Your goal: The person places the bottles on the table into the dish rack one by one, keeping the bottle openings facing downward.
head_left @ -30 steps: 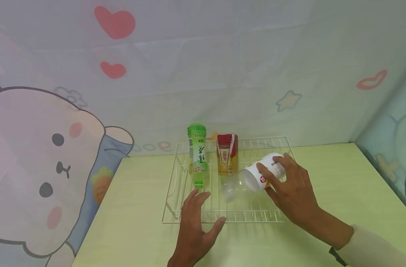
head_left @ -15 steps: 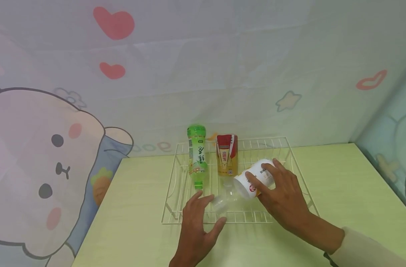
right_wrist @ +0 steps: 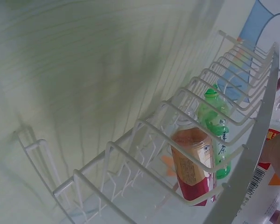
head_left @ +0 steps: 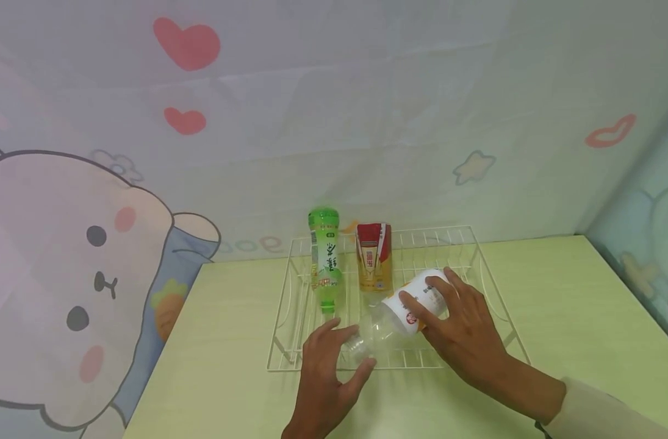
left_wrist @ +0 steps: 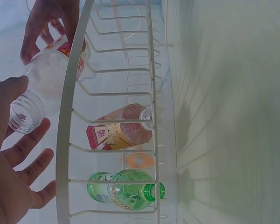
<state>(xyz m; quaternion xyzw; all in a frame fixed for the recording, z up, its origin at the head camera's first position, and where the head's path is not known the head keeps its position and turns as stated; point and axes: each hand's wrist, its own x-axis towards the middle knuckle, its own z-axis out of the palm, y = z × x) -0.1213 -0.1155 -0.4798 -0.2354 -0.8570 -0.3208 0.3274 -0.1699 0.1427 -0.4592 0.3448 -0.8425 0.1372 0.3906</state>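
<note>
In the head view my right hand [head_left: 468, 332] grips a clear plastic bottle [head_left: 416, 302] by its white label. The bottle is tilted over the wire rack [head_left: 388, 368], its neck pointing down and left. My left hand [head_left: 325, 375] is at the rack's front edge, with thumb and index finger curved round the clear neck. In the left wrist view both digits meet the neck [left_wrist: 25, 112], while the other fingers are spread. The right wrist view has the label [right_wrist: 256, 196] and part of the right hand at its edge.
A green tea bottle [head_left: 325, 256] and an amber bottle with a red label [head_left: 374, 256] stand neck-down in the white rack. The rack is on a pale green table [head_left: 224, 341], against a cartoon-printed cloth [head_left: 334, 122].
My right hand has brought the clear bottle left and toward me. Its neck has come between the left thumb and index finger. The left hand has barely moved.
</note>
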